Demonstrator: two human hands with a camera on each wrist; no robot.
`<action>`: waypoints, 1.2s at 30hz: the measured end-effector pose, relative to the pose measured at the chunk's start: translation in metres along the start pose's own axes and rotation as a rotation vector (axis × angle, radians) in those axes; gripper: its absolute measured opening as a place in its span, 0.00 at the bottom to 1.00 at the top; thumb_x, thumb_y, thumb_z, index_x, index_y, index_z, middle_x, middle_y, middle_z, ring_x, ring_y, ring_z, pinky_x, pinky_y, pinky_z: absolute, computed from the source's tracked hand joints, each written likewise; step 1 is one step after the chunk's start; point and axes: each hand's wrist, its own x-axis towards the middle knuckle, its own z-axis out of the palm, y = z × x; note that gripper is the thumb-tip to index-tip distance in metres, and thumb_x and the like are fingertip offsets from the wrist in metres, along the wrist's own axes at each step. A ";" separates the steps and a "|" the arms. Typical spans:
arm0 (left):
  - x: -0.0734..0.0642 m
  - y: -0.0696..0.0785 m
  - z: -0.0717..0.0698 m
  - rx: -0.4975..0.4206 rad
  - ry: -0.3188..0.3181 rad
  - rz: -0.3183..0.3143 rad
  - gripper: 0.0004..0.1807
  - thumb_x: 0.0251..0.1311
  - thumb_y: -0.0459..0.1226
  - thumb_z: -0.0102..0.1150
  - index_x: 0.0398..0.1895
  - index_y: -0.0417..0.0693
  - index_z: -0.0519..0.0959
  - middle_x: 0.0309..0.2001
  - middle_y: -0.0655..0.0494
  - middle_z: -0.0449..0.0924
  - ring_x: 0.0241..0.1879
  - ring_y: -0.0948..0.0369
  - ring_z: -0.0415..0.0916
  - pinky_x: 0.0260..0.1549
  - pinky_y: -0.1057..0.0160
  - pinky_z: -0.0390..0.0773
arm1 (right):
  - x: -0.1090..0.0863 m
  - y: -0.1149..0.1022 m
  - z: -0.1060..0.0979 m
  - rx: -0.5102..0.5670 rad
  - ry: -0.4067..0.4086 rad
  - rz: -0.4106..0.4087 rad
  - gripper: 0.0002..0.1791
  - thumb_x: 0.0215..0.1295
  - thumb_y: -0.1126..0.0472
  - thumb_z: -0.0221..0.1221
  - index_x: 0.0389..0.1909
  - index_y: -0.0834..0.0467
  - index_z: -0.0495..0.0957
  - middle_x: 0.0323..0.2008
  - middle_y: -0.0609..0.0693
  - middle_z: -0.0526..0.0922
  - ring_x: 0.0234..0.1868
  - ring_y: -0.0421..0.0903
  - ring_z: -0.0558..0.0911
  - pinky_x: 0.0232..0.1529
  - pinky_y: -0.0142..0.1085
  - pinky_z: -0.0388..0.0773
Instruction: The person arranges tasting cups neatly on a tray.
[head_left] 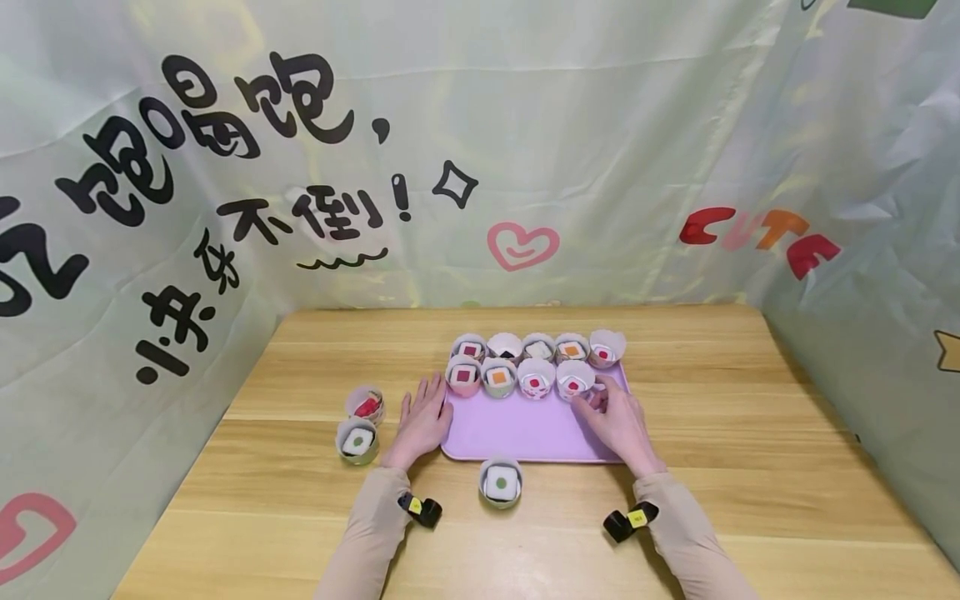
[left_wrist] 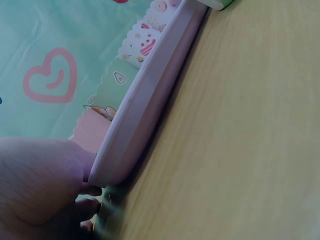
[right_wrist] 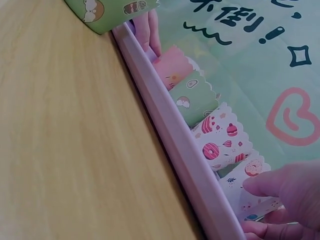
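Note:
On the lilac tray (head_left: 517,435) stand two rows of paper baking cups with small square or white pieces inside. My right hand (head_left: 617,421) is at the right end of the front row. Its thumb and fingers hold a white patterned baking cup (head_left: 576,381) with a pink-red centre, seen in the right wrist view as a cup (right_wrist: 234,189) among printed ones. My left hand (head_left: 422,423) rests along the tray's left edge with its fingers extended. In the left wrist view its thumb side touches the tray rim (left_wrist: 132,110); some fingertips are hidden.
A green cup (head_left: 501,483) with a white square and green dot stands before the tray. Left of my left hand are a cup with red pieces (head_left: 366,405) and another green cup (head_left: 357,442). A printed cloth (head_left: 600,167) encloses the wooden table (head_left: 750,467).

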 end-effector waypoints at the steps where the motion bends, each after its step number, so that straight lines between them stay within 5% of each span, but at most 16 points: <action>1: 0.000 0.000 0.000 -0.001 0.001 0.001 0.31 0.76 0.41 0.37 0.78 0.37 0.55 0.81 0.41 0.48 0.81 0.42 0.40 0.78 0.35 0.35 | 0.000 0.000 0.000 -0.001 0.007 -0.001 0.20 0.62 0.58 0.67 0.51 0.65 0.78 0.26 0.54 0.82 0.26 0.42 0.75 0.32 0.33 0.68; 12: 0.002 0.000 0.001 0.010 0.005 0.000 0.31 0.76 0.41 0.38 0.78 0.37 0.56 0.80 0.41 0.50 0.81 0.42 0.42 0.78 0.35 0.37 | 0.000 0.003 0.003 -0.016 0.038 0.004 0.22 0.61 0.59 0.67 0.52 0.66 0.78 0.24 0.54 0.83 0.26 0.45 0.77 0.35 0.38 0.69; 21: 0.002 0.000 0.001 0.010 -0.002 -0.005 0.32 0.76 0.41 0.38 0.78 0.37 0.55 0.81 0.42 0.49 0.82 0.43 0.40 0.78 0.36 0.36 | -0.003 -0.002 -0.002 -0.015 0.001 0.063 0.13 0.63 0.57 0.67 0.39 0.63 0.79 0.29 0.55 0.85 0.29 0.45 0.79 0.36 0.36 0.73; 36: 0.002 -0.001 0.001 0.011 -0.004 -0.009 0.32 0.76 0.42 0.38 0.78 0.38 0.55 0.81 0.42 0.48 0.82 0.43 0.40 0.78 0.37 0.35 | -0.007 -0.006 -0.008 0.006 -0.063 -0.032 0.08 0.62 0.58 0.66 0.28 0.57 0.80 0.23 0.49 0.82 0.25 0.40 0.75 0.30 0.29 0.70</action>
